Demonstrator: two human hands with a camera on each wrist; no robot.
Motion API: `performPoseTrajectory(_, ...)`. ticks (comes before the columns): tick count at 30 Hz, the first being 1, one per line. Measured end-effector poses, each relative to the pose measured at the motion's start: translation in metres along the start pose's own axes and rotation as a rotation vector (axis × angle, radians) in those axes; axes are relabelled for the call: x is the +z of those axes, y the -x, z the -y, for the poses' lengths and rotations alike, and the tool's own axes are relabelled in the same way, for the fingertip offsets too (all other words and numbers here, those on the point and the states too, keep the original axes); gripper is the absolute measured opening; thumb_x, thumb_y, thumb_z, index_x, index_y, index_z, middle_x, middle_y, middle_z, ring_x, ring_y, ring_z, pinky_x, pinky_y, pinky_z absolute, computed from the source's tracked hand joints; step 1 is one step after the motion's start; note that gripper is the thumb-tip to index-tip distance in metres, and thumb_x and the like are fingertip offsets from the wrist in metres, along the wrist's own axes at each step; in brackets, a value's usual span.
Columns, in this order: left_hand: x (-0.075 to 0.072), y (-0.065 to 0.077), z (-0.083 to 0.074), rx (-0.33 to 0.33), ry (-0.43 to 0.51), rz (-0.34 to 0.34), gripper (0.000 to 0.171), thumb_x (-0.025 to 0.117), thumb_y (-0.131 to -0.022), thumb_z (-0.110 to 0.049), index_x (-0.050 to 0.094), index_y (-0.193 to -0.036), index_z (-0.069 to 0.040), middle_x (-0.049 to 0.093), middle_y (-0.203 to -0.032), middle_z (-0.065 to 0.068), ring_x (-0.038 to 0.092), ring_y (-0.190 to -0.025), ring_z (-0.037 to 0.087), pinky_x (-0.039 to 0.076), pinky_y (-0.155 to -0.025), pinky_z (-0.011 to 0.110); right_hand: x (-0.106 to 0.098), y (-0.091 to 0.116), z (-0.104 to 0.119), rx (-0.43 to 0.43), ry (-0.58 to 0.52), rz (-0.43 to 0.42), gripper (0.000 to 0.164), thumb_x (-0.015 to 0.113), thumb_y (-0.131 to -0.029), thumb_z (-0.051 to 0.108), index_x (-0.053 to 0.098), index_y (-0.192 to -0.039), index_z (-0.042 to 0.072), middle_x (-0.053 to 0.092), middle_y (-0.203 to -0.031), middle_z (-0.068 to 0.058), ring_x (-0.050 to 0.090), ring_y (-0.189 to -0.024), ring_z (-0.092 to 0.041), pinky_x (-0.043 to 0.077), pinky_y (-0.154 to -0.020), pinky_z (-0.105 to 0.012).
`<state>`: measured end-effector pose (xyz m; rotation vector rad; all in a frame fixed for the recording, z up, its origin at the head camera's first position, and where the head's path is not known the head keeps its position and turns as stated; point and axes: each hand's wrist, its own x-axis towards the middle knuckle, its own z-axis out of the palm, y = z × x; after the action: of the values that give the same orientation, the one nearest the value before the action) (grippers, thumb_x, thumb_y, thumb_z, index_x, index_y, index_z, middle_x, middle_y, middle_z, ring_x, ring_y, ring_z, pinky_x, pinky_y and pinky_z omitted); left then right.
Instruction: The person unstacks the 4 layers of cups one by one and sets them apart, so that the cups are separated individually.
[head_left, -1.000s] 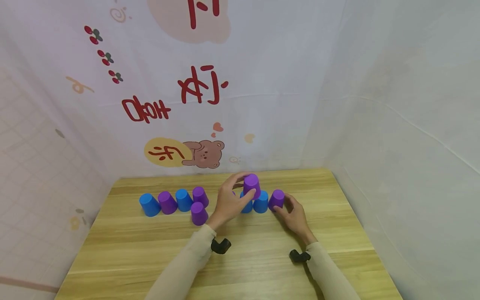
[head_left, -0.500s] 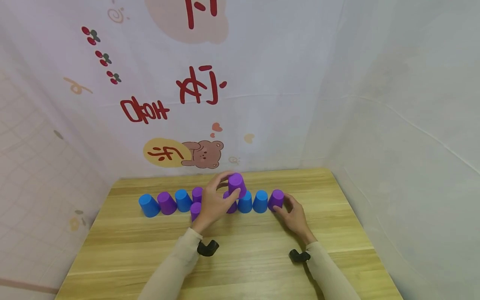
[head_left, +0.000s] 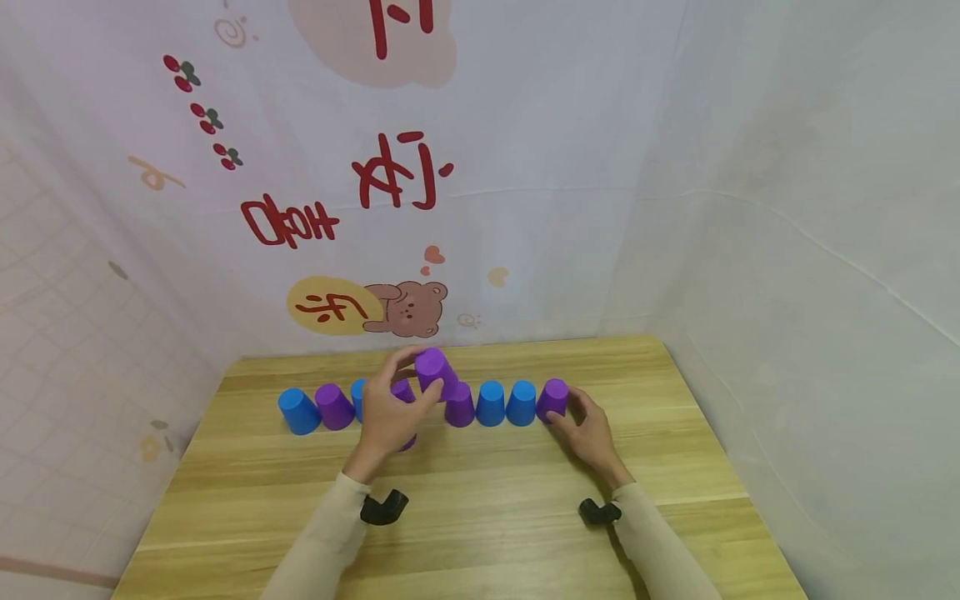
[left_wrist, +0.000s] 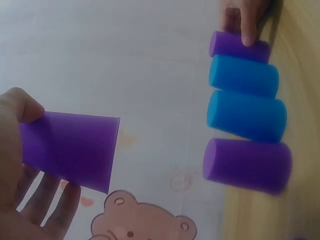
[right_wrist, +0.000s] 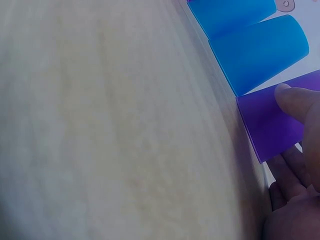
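My left hand [head_left: 388,421] holds a purple cup [head_left: 435,372] upside down above the table, thumb on one side and fingers on the other. In the left wrist view that purple cup [left_wrist: 70,150] is gripped near its base end. At the right end of a row, my right hand [head_left: 588,429] grips another upside-down purple cup [head_left: 553,400] standing on the table; its thumb lies across the purple cup [right_wrist: 275,117] in the right wrist view. Left of it stand a blue cup [head_left: 521,404], a second blue cup [head_left: 491,404] and a purple cup [head_left: 461,407].
Farther left on the wooden table [head_left: 480,533] stand a blue cup [head_left: 298,411], a purple cup [head_left: 334,407] and a partly hidden blue cup [head_left: 357,396]. Purple cups behind my left hand are mostly covered. A white curtain [head_left: 540,250] with printed pictures rises behind the table.
My left hand has carried its purple cup leftward over the row, uncovering the blue and purple cups there. The right hand stays on its cup.
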<state>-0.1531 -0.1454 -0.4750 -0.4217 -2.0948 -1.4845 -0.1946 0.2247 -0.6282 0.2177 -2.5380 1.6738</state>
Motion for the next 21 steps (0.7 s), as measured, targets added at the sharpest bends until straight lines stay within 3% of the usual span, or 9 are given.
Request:
performPoseTrajectory(7, -0.027, 0.007, 0.001, -0.003, -0.012, -0.087, 0.055, 0.092, -0.088, -0.001, 0.074, -0.139, -0.006, 0.083, -0.129, 0.014, 0.073, -0.117, -0.005, 0.061, -0.101, 0.011, 0.0, 0.001, -0.001, -0.01, -0.014, 0.003, 0.064, 0.086, -0.101, 0.014, 0.058, -0.157, -0.001, 0.065, -0.16, -0.026, 0.058, -0.157, -0.046, 0.044, -0.134, -0.053)
performPoseTrajectory(17, -0.065, 0.017, 0.002, -0.076, -0.047, -0.176, 0.057, 0.092, -0.086, 0.003, 0.074, -0.14, -0.003, 0.082, -0.128, 0.018, 0.073, -0.114, -0.006, 0.059, -0.098, 0.007, 0.0, 0.001, -0.003, -0.011, 0.002, 0.0, 0.065, 0.087, -0.101, 0.016, 0.058, -0.158, 0.0, 0.065, -0.16, -0.025, 0.058, -0.157, -0.045, 0.043, -0.135, -0.055)
performPoseTrajectory(21, -0.079, 0.021, 0.006, -0.102, -0.064, -0.206, 0.056, 0.091, -0.086, 0.004, 0.075, -0.139, -0.004, 0.081, -0.125, 0.012, 0.073, -0.113, -0.003, 0.06, -0.098, 0.009, 0.0, 0.001, -0.002, -0.009, 0.005, 0.007, 0.066, 0.087, -0.102, 0.017, 0.058, -0.159, 0.0, 0.064, -0.161, -0.025, 0.057, -0.158, -0.045, 0.043, -0.135, -0.056)
